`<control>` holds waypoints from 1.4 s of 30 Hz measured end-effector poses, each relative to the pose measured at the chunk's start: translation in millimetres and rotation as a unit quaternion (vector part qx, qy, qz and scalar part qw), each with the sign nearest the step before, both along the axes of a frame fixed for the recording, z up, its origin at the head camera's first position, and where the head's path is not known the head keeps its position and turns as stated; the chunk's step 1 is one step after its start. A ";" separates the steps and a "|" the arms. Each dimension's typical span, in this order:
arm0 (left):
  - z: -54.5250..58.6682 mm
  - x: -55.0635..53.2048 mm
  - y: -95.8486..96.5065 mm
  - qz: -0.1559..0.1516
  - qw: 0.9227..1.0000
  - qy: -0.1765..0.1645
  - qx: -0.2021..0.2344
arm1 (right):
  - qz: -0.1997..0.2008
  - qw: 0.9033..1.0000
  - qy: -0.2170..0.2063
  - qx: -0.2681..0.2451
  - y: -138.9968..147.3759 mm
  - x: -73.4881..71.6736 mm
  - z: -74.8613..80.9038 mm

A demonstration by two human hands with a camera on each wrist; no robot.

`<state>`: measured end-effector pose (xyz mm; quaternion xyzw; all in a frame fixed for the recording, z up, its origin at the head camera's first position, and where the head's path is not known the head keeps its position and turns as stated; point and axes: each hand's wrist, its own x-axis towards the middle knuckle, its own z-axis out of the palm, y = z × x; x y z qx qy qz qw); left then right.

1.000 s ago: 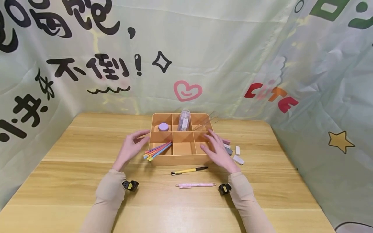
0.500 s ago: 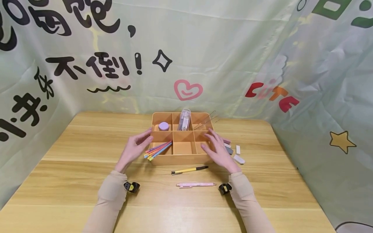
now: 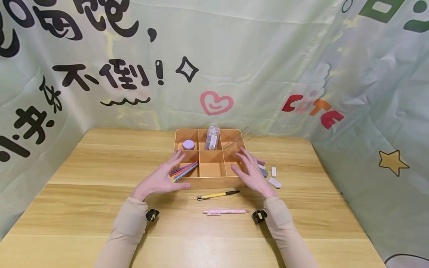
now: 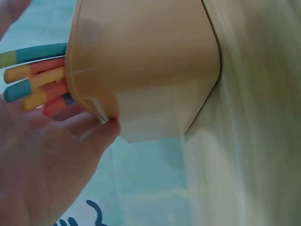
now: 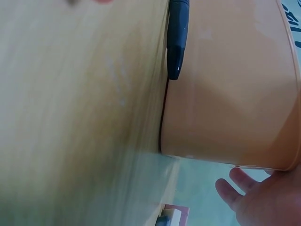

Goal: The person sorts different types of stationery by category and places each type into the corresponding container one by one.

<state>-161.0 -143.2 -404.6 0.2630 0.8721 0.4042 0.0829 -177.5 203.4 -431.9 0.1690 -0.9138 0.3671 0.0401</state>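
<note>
A light orange desk organizer (image 3: 212, 183) with several compartments stands at the table's back. Spread around its front left corner is my left hand (image 3: 161, 178), its fingertips touching the outer side wall in the left wrist view and its thumb apart. Colored pens (image 4: 42, 82) stick out over the rim by that palm, leaning from the front left compartment. My right hand (image 3: 252, 174) lies against the organizer's right side with fingers extended, thumb over the front right compartment. A yellow-and-black pen (image 3: 218, 195) and a pink pen (image 3: 226, 212) lie in front.
Back compartments hold a purple-lidded round item (image 3: 188, 144), a clear purple case (image 3: 212, 137) and thin clear strips (image 3: 237, 138) jutting past the rim. Several eraser-like blocks (image 3: 274, 182) lie right of the organizer. A printed curtain (image 3: 261, 74) rises behind the table.
My left hand has moved from the organizer's left side forward and right, around the pens, its thumb now spread wide toward the front. The right hand has stayed at the right side.
</note>
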 end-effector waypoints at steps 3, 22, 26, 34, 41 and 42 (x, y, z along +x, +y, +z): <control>2.6 3.0 1.8 -0.005 1.000 0.004 -0.018 | 0.002 1.000 -0.002 0.000 0.1 -0.9 0.2; 5.6 6.2 9.6 -0.016 0.995 0.076 -0.056 | -0.031 0.992 0.042 -0.113 27.6 16.0 13.6; 5.4 6.4 9.3 -0.002 0.996 0.068 -0.065 | -0.028 0.992 0.076 -0.100 25.3 26.2 19.1; 5.4 6.7 10.2 0.018 0.997 0.047 -0.066 | 0.047 0.975 0.214 -0.032 8.2 47.5 11.6; 4.6 6.3 10.5 0.025 0.997 0.041 -0.059 | 0.152 0.963 0.206 0.081 -13.1 68.4 14.4; 4.2 6.4 10.5 0.026 0.997 0.042 -0.058 | 0.166 0.962 0.195 0.097 -16.0 70.9 15.0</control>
